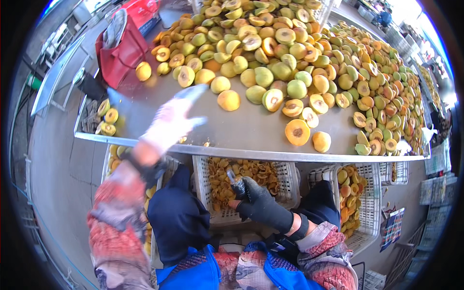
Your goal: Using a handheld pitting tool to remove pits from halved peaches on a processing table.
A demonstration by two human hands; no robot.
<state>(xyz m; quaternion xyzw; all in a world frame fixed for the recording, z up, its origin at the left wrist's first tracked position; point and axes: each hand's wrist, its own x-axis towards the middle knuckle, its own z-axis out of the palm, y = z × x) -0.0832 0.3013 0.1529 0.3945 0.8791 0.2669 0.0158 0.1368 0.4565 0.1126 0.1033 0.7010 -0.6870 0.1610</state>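
Note:
My left hand [172, 117], in a pale glove and blurred, is over the metal table [246, 132] with fingers apart and nothing visible in it. Just beyond its fingertips lie halved yellow peaches [186, 76], part of a large heap [275, 50]. Low in front of my lap, my right hand [264, 206] wears a black fingerless glove. It grips a small hand tool [237, 184] with a dark handle and a short metal tip, whose exact shape is unclear. Beneath the tool stands a white plastic crate [203, 181] holding peach scraps [221, 195].
The table has a raised metal front edge [253, 154]. A red bag [119, 54] stands at its back left, near a dark cup [90, 85]. Several peach halves [108, 117] lie in the left corner. Another crate [371, 206] of peaches is right of my knee.

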